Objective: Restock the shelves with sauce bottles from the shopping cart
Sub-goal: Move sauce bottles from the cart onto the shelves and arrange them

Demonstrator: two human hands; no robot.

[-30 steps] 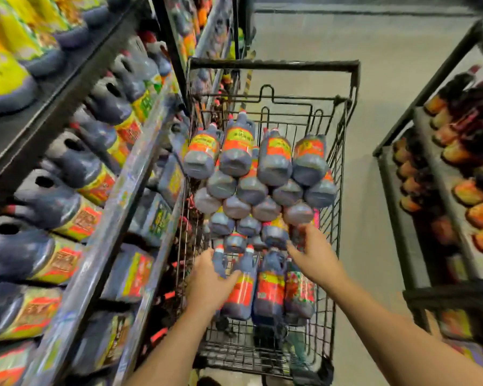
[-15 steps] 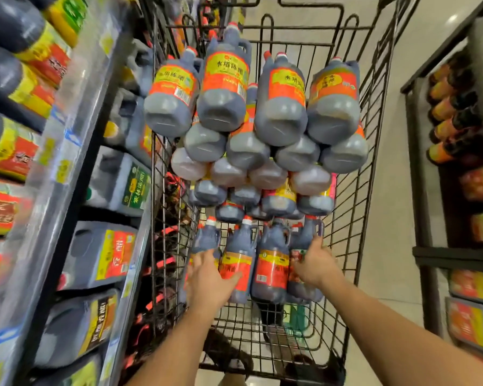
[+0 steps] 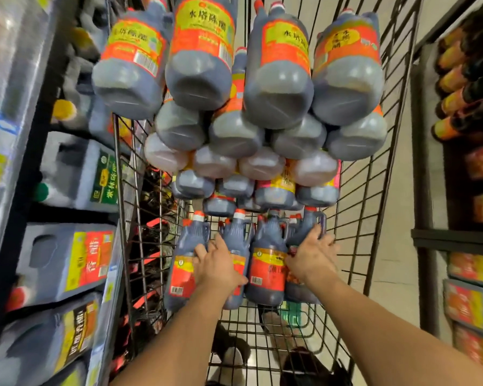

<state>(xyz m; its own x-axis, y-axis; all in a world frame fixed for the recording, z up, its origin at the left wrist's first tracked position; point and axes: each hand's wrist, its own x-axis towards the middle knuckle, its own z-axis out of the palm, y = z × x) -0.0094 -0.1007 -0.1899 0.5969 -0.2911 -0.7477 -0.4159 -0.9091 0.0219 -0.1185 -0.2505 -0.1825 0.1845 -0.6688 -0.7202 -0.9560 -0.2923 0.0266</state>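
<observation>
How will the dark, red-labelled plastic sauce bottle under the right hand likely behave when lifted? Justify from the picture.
Probably heavy for its size: the dark plastic sauce bottle looks full. Its moulded side handle should give the right hand a secure hold. Tall and narrow, it may tip if bumped.

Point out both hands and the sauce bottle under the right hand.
left hand (image 3: 218,270): head view, back of the hand.
right hand (image 3: 311,257): head view, back of the hand.
sauce bottle (image 3: 307,227): head view, shoulder below the cap.
</observation>
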